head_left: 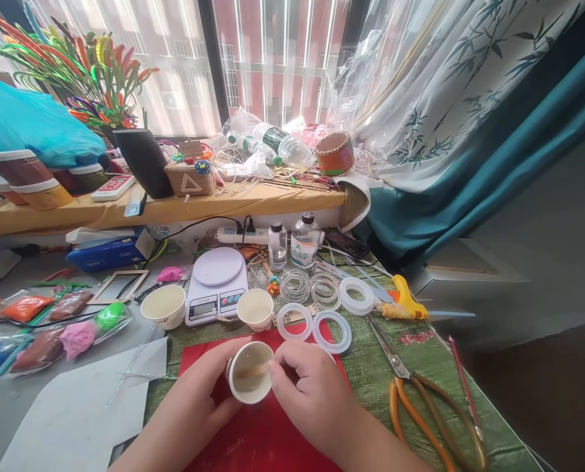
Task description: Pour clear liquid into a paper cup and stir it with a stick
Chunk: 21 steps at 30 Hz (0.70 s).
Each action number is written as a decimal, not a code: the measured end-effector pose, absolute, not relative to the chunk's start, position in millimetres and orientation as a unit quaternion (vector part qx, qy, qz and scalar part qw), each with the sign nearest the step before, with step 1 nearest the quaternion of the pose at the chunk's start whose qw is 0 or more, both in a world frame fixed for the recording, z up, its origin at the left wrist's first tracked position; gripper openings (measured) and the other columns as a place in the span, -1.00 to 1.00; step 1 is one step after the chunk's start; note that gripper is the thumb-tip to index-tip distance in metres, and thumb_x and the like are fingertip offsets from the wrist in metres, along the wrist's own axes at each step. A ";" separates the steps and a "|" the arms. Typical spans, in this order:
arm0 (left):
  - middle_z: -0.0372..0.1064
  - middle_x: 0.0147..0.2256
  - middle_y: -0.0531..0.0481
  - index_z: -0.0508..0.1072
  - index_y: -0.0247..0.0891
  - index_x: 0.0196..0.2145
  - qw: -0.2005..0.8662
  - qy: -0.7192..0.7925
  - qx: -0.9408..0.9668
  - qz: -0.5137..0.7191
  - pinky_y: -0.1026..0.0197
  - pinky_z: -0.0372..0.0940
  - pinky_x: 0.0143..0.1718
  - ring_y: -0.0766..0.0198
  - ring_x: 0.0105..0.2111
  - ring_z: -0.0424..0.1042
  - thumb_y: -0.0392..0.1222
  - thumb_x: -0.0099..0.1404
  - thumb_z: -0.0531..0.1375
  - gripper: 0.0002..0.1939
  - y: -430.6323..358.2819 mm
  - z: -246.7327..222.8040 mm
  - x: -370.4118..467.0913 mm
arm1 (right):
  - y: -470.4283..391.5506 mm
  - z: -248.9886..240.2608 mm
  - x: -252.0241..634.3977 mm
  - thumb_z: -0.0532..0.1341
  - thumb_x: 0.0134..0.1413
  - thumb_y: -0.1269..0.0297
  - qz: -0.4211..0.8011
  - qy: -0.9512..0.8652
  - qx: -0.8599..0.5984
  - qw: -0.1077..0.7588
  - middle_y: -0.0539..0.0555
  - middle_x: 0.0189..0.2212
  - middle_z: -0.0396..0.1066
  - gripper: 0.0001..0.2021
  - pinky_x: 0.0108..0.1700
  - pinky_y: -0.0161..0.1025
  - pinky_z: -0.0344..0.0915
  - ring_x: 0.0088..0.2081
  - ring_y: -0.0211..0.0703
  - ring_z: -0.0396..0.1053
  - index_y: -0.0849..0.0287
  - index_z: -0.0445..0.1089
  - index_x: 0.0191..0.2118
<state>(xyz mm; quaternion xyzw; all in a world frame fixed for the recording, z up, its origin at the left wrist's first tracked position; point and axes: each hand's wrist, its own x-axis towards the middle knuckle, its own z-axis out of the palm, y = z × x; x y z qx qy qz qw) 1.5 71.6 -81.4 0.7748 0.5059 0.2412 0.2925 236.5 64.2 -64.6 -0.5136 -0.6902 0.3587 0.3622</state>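
Note:
My left hand (206,387) is wrapped round a small white paper cup (250,392), tilted toward me above a red sheet (253,446). Clear liquid shows inside it. Between the thumb and fingers of my right hand (305,377) is a wooden stick (254,371), its lower end in the liquid. Just beyond the cup stands another paper cup (255,309), with ring-shaped silicone moulds (295,322) to its right. A third cup (163,307) stands beside a white digital scale (217,285).
Two clear bottles (305,242) stand near a power strip (243,235). Orange-handled scissors (405,373), a yellow glue gun (404,301) and a red pencil (464,387) lie right. Bagged coloured clay (41,347) and white sheets (76,406) lie left. A cluttered windowsill (273,196) runs behind.

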 end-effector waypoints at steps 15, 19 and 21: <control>0.63 0.17 -0.05 0.54 0.03 0.21 0.296 0.500 0.776 0.245 0.02 0.58 0.11 -0.03 0.13 0.64 -0.26 0.30 0.28 -0.47 71.8 -76.7 4.3 | 62.9 -63.2 235.7 0.15 0.31 0.29 0.348 -0.694 -0.509 0.372 -0.08 -0.53 0.18 -0.68 -0.38 -0.23 -0.02 -0.46 -0.24 0.12 0.09 0.08 -0.48; 0.61 0.19 -0.03 0.53 0.04 0.23 0.298 0.497 0.778 0.241 0.04 0.56 0.13 -0.01 0.14 0.63 -0.27 0.32 0.27 -0.46 72.1 -76.4 5.0 | 62.9 -64.4 235.8 0.13 0.33 0.29 0.341 -0.701 -0.508 0.368 -0.08 -0.52 0.19 -0.69 -0.38 -0.24 -0.02 -0.46 -0.24 0.14 0.09 0.09 -0.47; 0.61 0.19 -0.01 0.52 0.05 0.23 0.297 0.498 0.779 0.240 0.04 0.56 0.13 0.00 0.15 0.62 -0.26 0.32 0.27 -0.46 71.7 -77.1 4.7 | 62.4 -64.0 235.7 0.13 0.33 0.29 0.316 -0.716 -0.506 0.362 -0.08 -0.53 0.16 -0.67 -0.37 -0.23 -0.04 -0.46 -0.23 0.11 0.09 0.05 -0.47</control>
